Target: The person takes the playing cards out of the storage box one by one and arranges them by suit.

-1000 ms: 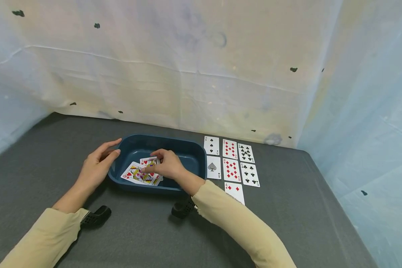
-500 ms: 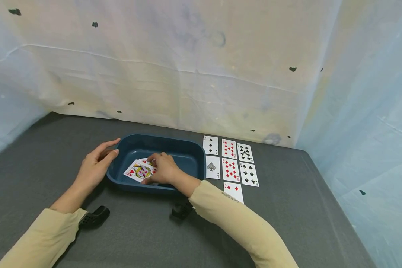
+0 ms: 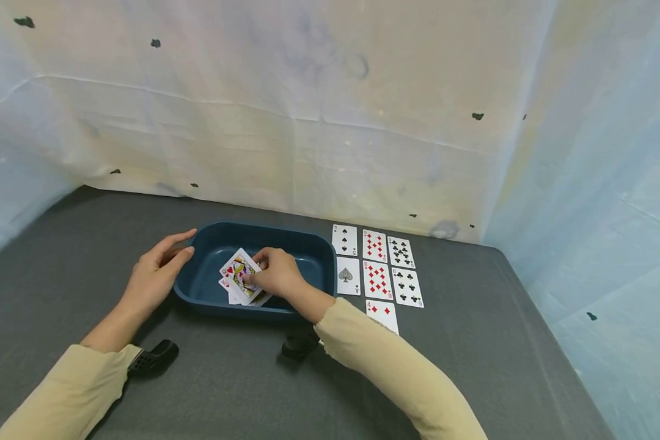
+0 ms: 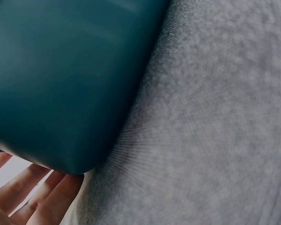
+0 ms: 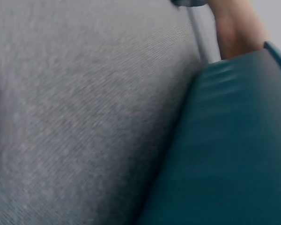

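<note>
A dark blue plastic tub (image 3: 205, 269) stands on the grey table with several playing cards inside it. My right hand (image 3: 280, 274) reaches into the tub and pinches a queen of hearts playing card (image 3: 238, 269), thumb on its face. Under that card, corners of other playing cards (image 3: 233, 296) stick out; the rest of them is covered by the card and the hand. At the tub's left end, my left hand (image 3: 151, 269) touches the outer wall. In the left wrist view, its extended fingers (image 4: 56, 201) lie against the tub's corner.
Right of the tub, face-up cards lie in rows: a three of spades (image 3: 344, 239), an ace of spades (image 3: 348, 275), red diamond cards (image 3: 377, 280) and club cards (image 3: 407, 287). The right sleeve (image 3: 385, 360) partly covers a diamond card (image 3: 382, 315). A cloth backdrop (image 3: 286, 153) hangs behind.
In the tub, the queen card has turned more upright and shifted right, now in my right hand's pinch. My left hand has stayed at the tub's left end.
</note>
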The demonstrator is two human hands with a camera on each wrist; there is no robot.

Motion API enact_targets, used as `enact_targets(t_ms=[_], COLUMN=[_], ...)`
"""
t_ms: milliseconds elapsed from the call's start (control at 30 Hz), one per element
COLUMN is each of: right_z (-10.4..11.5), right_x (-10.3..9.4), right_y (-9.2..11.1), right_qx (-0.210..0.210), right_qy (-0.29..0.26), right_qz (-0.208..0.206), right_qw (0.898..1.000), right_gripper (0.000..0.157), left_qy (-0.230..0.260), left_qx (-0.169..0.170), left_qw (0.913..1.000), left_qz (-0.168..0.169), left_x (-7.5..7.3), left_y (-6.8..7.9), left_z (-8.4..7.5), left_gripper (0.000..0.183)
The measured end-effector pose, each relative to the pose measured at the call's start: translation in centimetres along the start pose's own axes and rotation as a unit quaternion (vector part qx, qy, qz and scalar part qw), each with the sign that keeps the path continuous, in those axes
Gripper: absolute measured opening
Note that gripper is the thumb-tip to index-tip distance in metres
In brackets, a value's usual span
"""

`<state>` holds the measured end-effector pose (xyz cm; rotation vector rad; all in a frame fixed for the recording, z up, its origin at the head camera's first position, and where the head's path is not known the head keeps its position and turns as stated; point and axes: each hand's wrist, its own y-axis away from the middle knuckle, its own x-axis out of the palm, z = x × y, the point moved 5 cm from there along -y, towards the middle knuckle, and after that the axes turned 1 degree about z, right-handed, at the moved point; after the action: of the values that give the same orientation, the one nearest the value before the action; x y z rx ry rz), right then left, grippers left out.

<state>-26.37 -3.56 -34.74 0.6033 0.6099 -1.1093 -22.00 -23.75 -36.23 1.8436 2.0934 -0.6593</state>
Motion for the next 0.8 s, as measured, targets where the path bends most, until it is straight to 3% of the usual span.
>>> enact_targets(t_ms=[133,400,600,800], right_z=[-0.1,-0.6,-1.7,-3.2], right_x=[-0.7,-3.1,-5.1,-7.0], right_y=[0.4,2.0,3.3,4.2], right_qx=[-0.016,-0.089,-0.146,-0.165], right_qy=[-0.041,-0.125,-0.172,-0.220], right_qz=[-0.011,-0.036,-0.049,-0.075], right_qw=[0.999,0.988,0.973,0.959], right_gripper=[0.036,0.066,0.055,0.048], left_qy=[0.004,0.009,0.005,0.008], left_qx=[0.000,-0.002,0.000,-0.005], left_qw=[1.0000,1.0000,1.0000,1.0000], left_qz=[0.002,0.000,-0.007,-0.003], left_x=[0.1,0.1,0.1,0.2], left_y=[0.0,0.0,0.0,-0.1], left_z=[0.1,0.1,0.1,0.2], left_gripper=[0.052,0.052,0.052,0.052])
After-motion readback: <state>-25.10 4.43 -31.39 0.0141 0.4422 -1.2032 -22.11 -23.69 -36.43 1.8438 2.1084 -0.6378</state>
